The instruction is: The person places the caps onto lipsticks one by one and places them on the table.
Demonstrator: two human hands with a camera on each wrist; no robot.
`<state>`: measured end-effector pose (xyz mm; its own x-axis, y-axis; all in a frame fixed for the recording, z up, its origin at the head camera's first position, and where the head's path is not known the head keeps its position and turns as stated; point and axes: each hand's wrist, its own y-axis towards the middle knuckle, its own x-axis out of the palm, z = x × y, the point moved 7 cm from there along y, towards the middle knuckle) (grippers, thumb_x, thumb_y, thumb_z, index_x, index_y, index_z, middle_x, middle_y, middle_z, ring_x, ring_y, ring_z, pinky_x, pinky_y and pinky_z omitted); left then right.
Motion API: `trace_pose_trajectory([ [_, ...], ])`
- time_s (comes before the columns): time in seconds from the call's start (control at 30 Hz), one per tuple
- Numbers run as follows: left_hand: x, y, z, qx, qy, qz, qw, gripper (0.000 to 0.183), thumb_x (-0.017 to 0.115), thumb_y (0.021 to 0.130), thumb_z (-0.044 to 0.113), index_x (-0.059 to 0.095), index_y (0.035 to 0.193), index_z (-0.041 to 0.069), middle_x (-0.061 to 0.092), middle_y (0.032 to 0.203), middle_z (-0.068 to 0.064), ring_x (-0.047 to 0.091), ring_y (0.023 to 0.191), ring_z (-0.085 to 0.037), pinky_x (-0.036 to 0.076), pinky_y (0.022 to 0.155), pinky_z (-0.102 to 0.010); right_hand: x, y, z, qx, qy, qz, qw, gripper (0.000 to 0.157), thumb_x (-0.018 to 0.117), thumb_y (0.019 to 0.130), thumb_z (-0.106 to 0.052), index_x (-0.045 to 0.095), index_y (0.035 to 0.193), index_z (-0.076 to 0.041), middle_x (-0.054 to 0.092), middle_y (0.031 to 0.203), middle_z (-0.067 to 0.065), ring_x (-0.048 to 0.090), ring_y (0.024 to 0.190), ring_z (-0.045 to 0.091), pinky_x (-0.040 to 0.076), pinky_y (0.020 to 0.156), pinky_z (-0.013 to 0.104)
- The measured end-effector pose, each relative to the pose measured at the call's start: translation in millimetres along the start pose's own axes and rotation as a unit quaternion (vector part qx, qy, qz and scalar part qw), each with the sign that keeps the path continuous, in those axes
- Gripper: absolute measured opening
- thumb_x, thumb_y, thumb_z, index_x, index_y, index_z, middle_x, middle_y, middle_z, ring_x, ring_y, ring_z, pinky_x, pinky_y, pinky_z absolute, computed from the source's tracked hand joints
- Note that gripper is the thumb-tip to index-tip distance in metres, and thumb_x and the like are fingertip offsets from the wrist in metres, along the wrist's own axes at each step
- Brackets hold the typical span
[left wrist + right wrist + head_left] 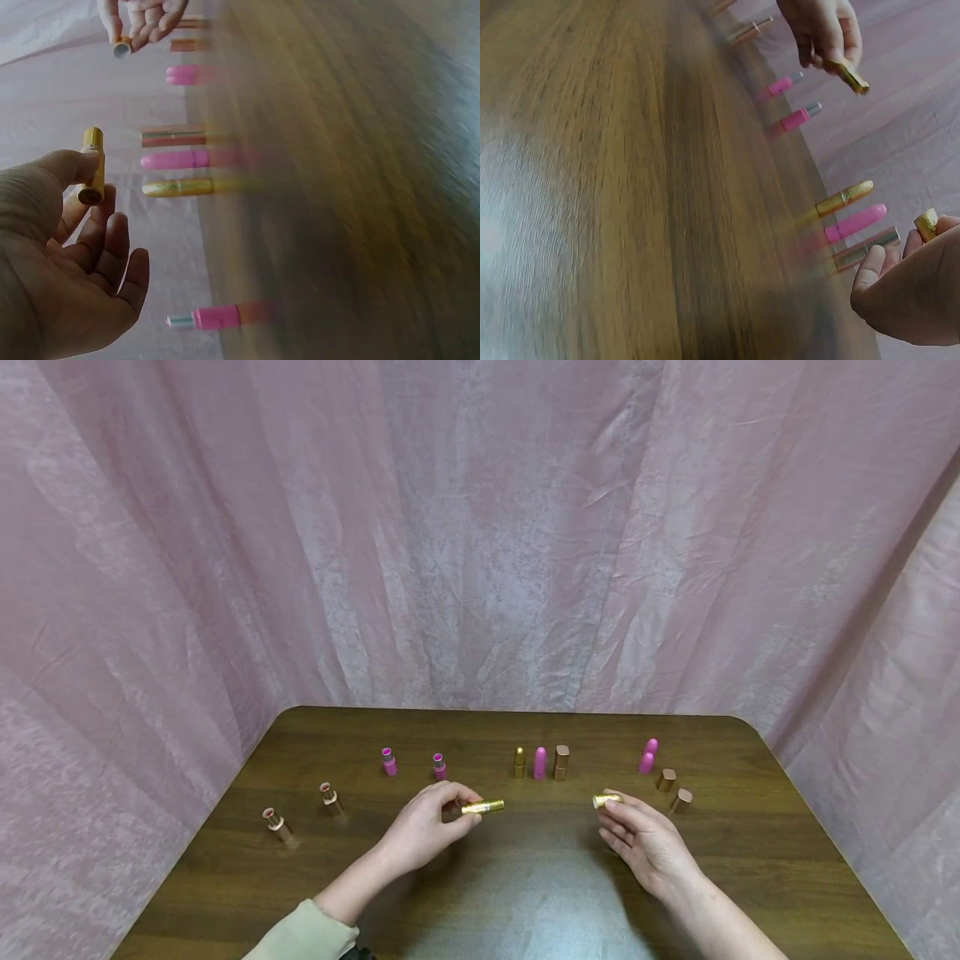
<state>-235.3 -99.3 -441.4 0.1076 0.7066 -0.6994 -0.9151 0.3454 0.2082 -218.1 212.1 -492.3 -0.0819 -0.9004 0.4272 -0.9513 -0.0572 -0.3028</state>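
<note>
My left hand (431, 827) pinches a gold lipstick tube (483, 807) between thumb and fingers, the tube lying sideways above the table. In the left wrist view the same gold tube (92, 166) points upward past the thumb. Opposite it, my right hand (651, 843) grips a gold lipstick cap (606, 800), its open end facing left toward the tube. A wide gap separates the two gold pieces. The cap (927, 225) also shows at the right fingertips in the right wrist view.
Behind the hands stand three capped lipsticks: gold (519, 763), pink (540, 763) and copper (561, 763). Uncapped pink tubes (389, 762) and copper tubes (330, 798) stand left. Loose pink caps (647, 763) and copper caps (682, 801) are right. A pink curtain (480, 543) hangs behind the wooden table (540, 893).
</note>
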Motion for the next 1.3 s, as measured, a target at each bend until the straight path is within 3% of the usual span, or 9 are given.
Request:
trace_pose_trajectory([
  [0.23,3.6,11.5,14.3,-0.004,-0.039,-0.001,0.9992,0.018,0.080,0.089,0.026,0.071,0.105,0.025,0.065,0.097,0.015,0.060,0.090,-0.008,0.050,0.083,-0.032,19.1,0.0,2.7,-0.018,0.008,0.008,1.000,0.017,0.058,0.101,-0.005,0.066,0.114,-0.012,0.072,0.100,-0.002,0.066,0.097,0.013,0.053,0.090,0.030],
  [0.47,11.3,22.2,26.8,0.024,-0.028,-0.005,0.9993,0.015,0.080,0.090,0.027,0.072,0.103,0.027,0.065,0.097,0.015,0.062,0.093,-0.012,0.052,0.085,-0.037,37.8,1.8,10.6,-0.015,0.015,0.011,1.000,0.018,0.059,0.099,-0.002,0.063,0.115,-0.009,0.071,0.098,-0.002,0.065,0.094,0.013,0.054,0.088,0.029],
  [0.7,17.1,26.0,30.3,0.024,-0.018,-0.008,0.9995,0.015,0.080,0.090,0.030,0.073,0.103,0.026,0.065,0.097,0.018,0.059,0.092,-0.007,0.050,0.085,-0.031,54.3,3.8,18.1,-0.016,0.004,0.007,1.000,0.021,0.062,0.095,0.000,0.062,0.116,-0.006,0.069,0.098,0.000,0.064,0.092,0.015,0.054,0.086,0.030],
  [1.3,19.3,27.4,35.1,0.020,-0.017,-0.016,0.9995,0.016,0.080,0.090,0.031,0.074,0.105,0.028,0.065,0.098,0.019,0.058,0.095,-0.009,0.049,0.086,-0.032,65.3,5.6,28.6,-0.024,0.001,0.004,1.000,0.013,0.066,0.094,-0.002,0.073,0.101,-0.012,0.070,0.093,0.001,0.065,0.090,0.015,0.053,0.093,0.036],
])
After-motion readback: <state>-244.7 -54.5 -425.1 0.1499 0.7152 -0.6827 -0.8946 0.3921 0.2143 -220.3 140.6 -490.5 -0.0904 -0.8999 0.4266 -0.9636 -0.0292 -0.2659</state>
